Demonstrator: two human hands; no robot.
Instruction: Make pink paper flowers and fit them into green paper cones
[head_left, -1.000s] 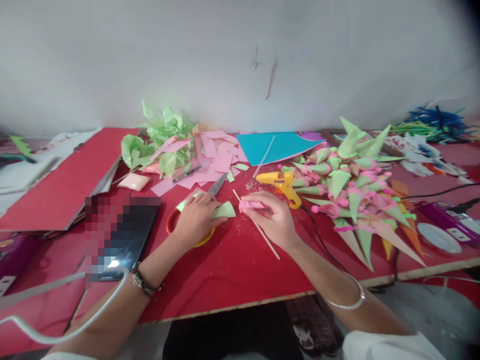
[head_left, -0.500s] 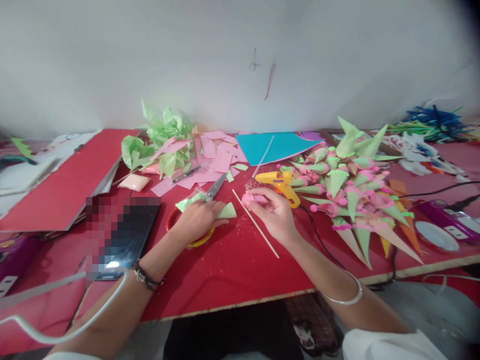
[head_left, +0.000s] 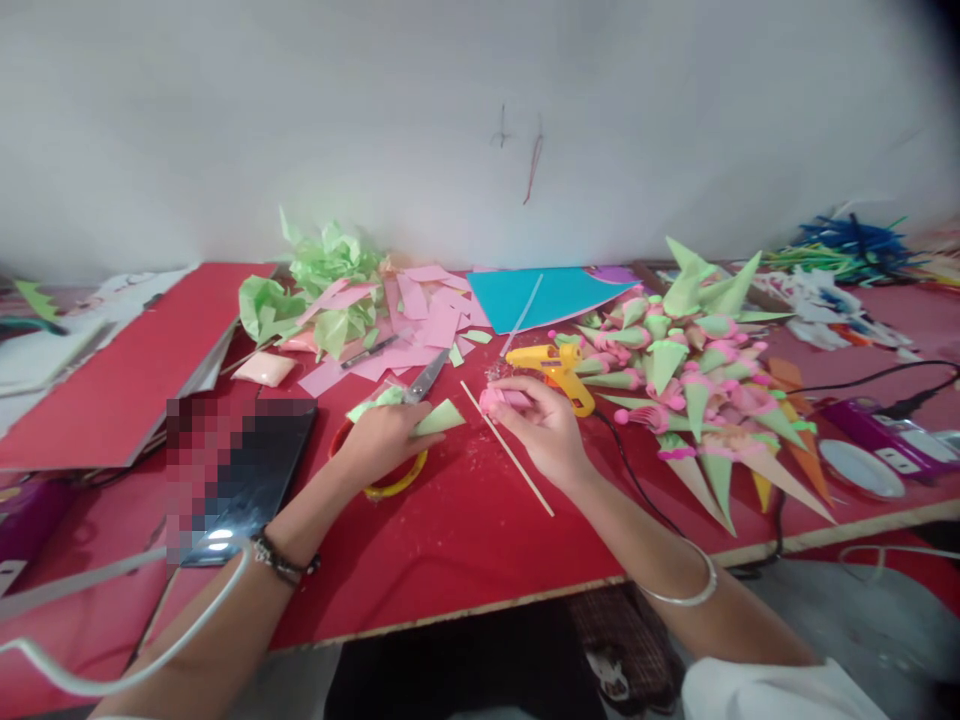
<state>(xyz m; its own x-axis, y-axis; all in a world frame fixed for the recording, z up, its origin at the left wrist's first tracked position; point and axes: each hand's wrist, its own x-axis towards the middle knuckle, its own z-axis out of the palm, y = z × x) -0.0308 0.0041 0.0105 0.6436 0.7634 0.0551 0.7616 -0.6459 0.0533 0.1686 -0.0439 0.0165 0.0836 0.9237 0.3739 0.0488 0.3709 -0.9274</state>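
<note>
My left hand (head_left: 381,432) has its fingers closed on a pale green paper piece (head_left: 442,417), which sticks out to the right. It hovers over a round red-and-yellow container (head_left: 405,480), mostly hidden beneath the hand. Just beyond are the scissors (head_left: 427,376), their blades pointing away, and more green paper in clear wrapping (head_left: 367,400). Between the fingertips of my right hand (head_left: 544,425) is a small rolled pink paper flower (head_left: 501,400). A thin wooden stick (head_left: 510,450) lies on the red table between both hands. The yellow glue gun (head_left: 551,362) rests just behind my right hand.
Many green and pink paper cones (head_left: 697,380) are heaped at the right. Pink paper strips (head_left: 420,320) and crumpled green paper (head_left: 330,265) lie at the back, by a blue sheet (head_left: 547,295). A phone (head_left: 262,470) and a red board (head_left: 135,365) occupy the left.
The view has shifted slightly. The green paper in my left hand is tilted up a little more at its right end. My right hand still holds the pink paper flower.
</note>
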